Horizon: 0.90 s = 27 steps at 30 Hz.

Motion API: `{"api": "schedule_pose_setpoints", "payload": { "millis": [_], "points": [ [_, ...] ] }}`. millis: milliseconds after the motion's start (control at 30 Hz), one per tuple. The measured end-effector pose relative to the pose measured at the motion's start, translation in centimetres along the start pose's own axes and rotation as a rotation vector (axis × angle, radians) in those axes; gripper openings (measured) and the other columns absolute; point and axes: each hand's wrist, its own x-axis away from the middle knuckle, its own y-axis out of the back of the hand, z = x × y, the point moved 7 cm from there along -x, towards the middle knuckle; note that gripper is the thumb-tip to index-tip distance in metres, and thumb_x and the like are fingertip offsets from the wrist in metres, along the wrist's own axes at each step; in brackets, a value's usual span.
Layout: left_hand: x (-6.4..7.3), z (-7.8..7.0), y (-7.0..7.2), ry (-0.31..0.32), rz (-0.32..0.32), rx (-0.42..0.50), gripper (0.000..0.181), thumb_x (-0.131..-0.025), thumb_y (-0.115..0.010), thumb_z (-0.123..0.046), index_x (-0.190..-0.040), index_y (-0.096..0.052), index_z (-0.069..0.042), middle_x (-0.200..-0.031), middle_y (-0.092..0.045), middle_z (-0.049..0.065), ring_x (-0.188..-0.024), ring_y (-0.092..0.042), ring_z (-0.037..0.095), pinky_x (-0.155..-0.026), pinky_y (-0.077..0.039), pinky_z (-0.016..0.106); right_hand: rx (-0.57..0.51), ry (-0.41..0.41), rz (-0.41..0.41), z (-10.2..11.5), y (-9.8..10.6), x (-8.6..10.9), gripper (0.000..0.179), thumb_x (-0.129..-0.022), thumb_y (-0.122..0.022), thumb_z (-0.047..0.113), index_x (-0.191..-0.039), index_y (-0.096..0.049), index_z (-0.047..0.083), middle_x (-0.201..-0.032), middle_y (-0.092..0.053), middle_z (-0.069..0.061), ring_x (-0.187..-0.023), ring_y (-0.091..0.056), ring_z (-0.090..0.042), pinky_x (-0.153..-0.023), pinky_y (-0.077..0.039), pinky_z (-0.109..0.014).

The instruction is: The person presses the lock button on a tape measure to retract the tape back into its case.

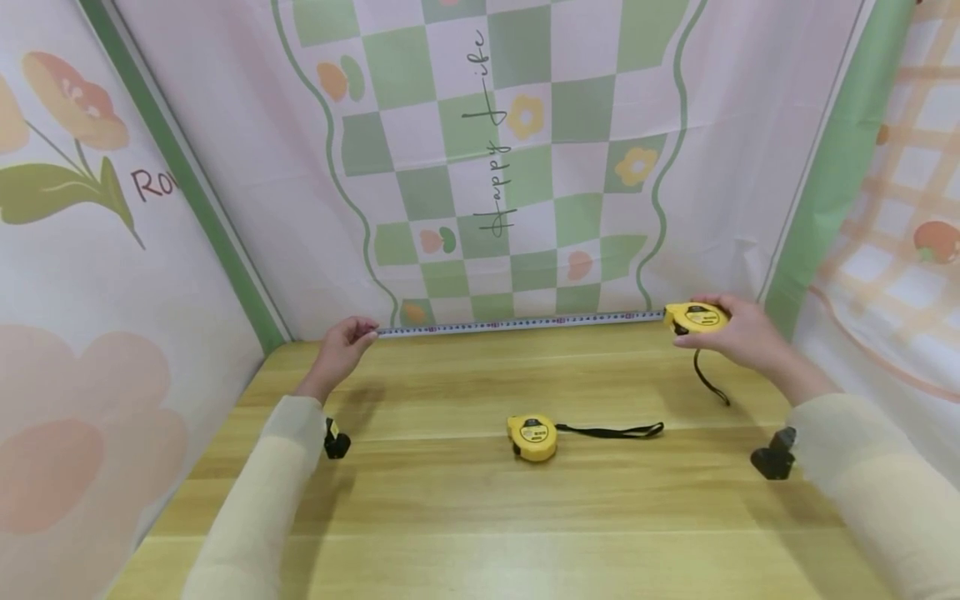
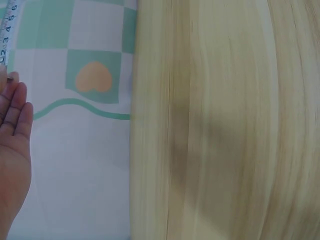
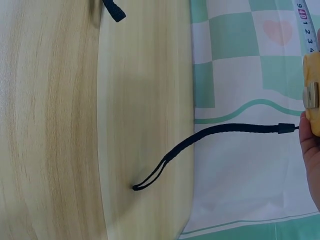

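Observation:
Between my two hands a white tape blade [image 1: 525, 323] with printed numbers runs straight along the table's far edge. My left hand [image 1: 341, 354] pinches the free end of the blade between thumb and fingers; the left wrist view shows that blade [image 2: 7, 35] near the fingertips. At the other end, my right hand [image 1: 738, 333] grips the yellow tape measure [image 1: 697, 317] by its case, with a black wrist strap [image 3: 220, 131] hanging from it. A second yellow tape measure [image 1: 534, 438] lies on the table between the arms, its black strap [image 1: 611, 431] stretched rightward.
The wooden table [image 1: 450, 517] has its back edge against a hanging cloth [image 1: 517, 167] with green checks. Patterned cloths also hang at the left [image 1: 97, 333] and right. A small black camera [image 1: 776, 457] is worn on the right wrist, another on the left [image 1: 337, 442].

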Motion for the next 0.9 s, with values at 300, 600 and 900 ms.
{"api": "schedule_pose_setpoints", "payload": {
  "millis": [300, 600, 900],
  "points": [
    [-0.08, -0.27, -0.40, 0.015, 0.004, 0.025, 0.020, -0.099, -0.056, -0.010, -0.116, -0.059, 0.002, -0.109, -0.059, 0.023, -0.101, -0.055, 0.035, -0.087, -0.048, 0.041, -0.025, 0.013, -0.005, 0.02, -0.32, -0.14, 0.085, -0.081, -0.080, 0.040, -0.143, -0.039, -0.001, -0.125, -0.050, -0.023, -0.099, -0.052, -0.032, -0.067, -0.049, -0.026],
    [-0.28, -0.25, -0.65, 0.003, 0.003, 0.020, 0.020, -0.099, -0.056, -0.010, -0.116, -0.059, 0.002, -0.107, -0.060, 0.020, -0.101, -0.056, 0.035, -0.089, -0.048, 0.046, -0.016, 0.002, -0.010, 0.07, -0.52, -0.21, 0.086, -0.079, -0.079, 0.044, -0.142, -0.040, 0.001, -0.124, -0.051, -0.023, -0.101, -0.052, -0.034, -0.070, -0.049, -0.031],
    [-0.51, -0.60, -1.00, 0.004, 0.011, 0.023, 0.022, -0.099, -0.058, -0.013, -0.115, -0.060, 0.001, -0.106, -0.061, 0.018, -0.097, -0.057, 0.029, -0.087, -0.049, 0.038, -0.020, 0.003, -0.007, 0.28, -0.90, -0.34, 0.086, -0.080, -0.079, 0.042, -0.143, -0.038, 0.000, -0.125, -0.050, -0.024, -0.101, -0.051, -0.033, -0.069, -0.048, -0.028]
  ]
}}
